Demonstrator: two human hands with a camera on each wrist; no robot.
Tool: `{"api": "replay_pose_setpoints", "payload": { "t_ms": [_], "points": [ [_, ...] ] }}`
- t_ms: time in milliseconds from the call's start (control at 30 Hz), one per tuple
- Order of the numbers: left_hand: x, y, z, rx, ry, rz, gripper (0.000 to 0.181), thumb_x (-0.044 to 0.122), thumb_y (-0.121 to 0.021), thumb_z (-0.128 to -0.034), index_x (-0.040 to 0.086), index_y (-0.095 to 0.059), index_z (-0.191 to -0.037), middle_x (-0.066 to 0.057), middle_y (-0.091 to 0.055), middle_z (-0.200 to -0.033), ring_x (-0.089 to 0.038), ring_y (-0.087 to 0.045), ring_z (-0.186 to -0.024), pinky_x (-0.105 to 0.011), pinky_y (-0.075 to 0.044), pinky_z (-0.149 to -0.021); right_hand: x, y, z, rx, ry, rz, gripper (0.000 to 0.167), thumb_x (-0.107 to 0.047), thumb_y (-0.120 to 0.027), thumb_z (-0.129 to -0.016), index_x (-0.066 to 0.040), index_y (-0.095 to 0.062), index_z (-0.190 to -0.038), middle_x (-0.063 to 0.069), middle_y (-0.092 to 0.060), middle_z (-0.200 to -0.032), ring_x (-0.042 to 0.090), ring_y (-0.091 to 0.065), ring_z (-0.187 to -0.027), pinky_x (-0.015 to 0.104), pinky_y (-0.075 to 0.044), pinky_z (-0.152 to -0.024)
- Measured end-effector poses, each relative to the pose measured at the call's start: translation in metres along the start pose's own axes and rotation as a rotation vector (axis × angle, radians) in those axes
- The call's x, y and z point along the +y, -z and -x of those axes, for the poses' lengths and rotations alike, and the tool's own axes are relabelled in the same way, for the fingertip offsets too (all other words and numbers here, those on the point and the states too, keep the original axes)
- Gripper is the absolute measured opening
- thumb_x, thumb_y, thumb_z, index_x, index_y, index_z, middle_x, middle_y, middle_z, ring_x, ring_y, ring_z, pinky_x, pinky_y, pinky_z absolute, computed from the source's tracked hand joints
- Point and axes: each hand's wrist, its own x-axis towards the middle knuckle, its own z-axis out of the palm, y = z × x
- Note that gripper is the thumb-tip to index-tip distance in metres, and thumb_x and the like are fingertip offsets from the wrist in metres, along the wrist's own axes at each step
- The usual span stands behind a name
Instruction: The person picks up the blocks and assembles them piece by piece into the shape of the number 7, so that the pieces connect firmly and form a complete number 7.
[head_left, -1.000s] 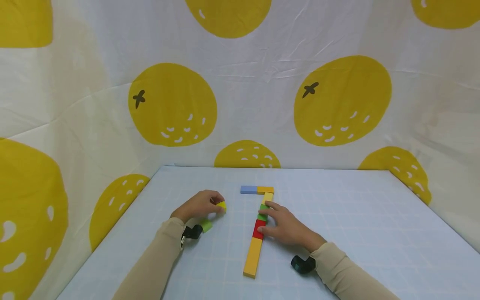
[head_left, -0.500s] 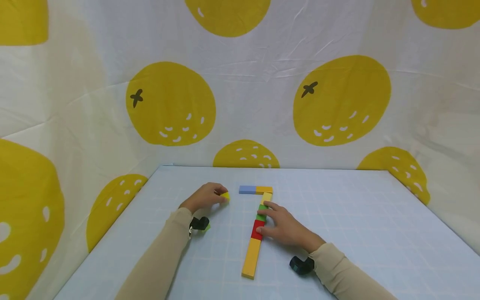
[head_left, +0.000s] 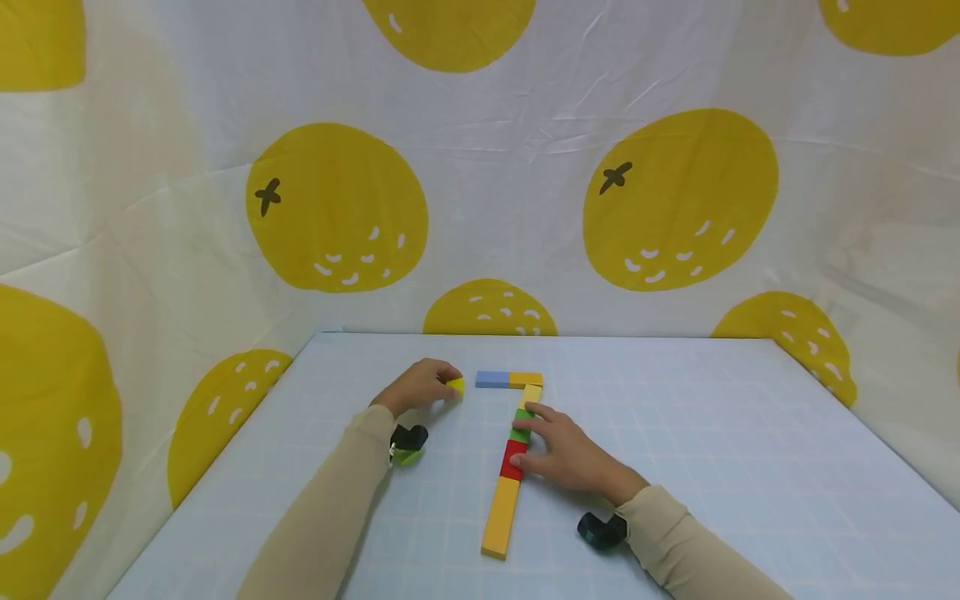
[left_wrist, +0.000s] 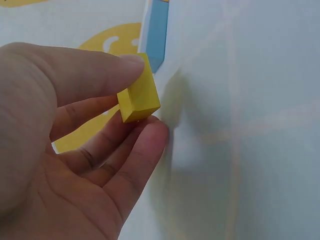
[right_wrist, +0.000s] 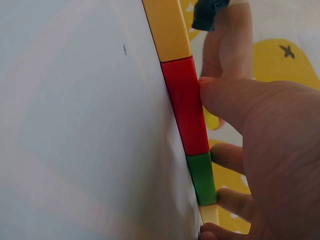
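My left hand [head_left: 422,385] pinches a small yellow block [left_wrist: 141,92] between thumb and fingertips, just left of the blue block [head_left: 492,380]. That blue block lies end to end with an orange block [head_left: 526,380]. From there a row runs toward me: a pale yellow block [head_left: 531,396], a green block [head_left: 520,435], a red block [head_left: 512,460] and a long orange block [head_left: 500,518]. Over this row my right hand [head_left: 573,452] rests with fingers spread. Its thumb touches the red block, and its fingertips touch the green and pale yellow blocks.
A light green block [head_left: 409,457] lies under the left wrist, partly hidden by the black wrist camera [head_left: 409,437]. The pale gridded table [head_left: 712,450] ends at a cloth backdrop [head_left: 510,208] printed with yellow fruit.
My left hand has moved away from me and a little right, carrying the yellow block toward the blue block. My right hand has stayed on the row.
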Motion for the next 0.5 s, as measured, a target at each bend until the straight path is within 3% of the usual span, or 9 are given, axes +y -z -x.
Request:
{"api": "replay_pose_setpoints", "payload": {
  "t_ms": [167,500],
  "points": [
    [0.001,-0.005,-0.009,0.032,0.043,0.033,0.035,0.015,-0.072,-0.0881,0.009,-0.071,-0.123,-0.005,-0.067,-0.117,-0.024,-0.057,-0.109,-0.045,-0.045,-0.103,0.000,-0.001,0.000,-0.006,-0.011,-0.007,0.062,-0.052,-0.074,-0.086,-0.023,-0.060,-0.139,0.006,-0.034,-0.158,0.034,-0.031,-0.142,0.059,-0.043,-0.104],
    [0.005,-0.009,-0.021,0.081,0.009,0.032,0.037,0.009,-0.072,-0.0872,0.006,-0.070,-0.124,-0.009,-0.067,-0.122,-0.027,-0.057,-0.112,-0.045,-0.044,-0.104,0.002,-0.002,-0.001,0.005,-0.007,0.014,0.061,-0.052,-0.074,-0.086,-0.024,-0.060,-0.139,0.006,-0.035,-0.157,0.034,-0.032,-0.142,0.059,-0.042,-0.104]
  ]
}}
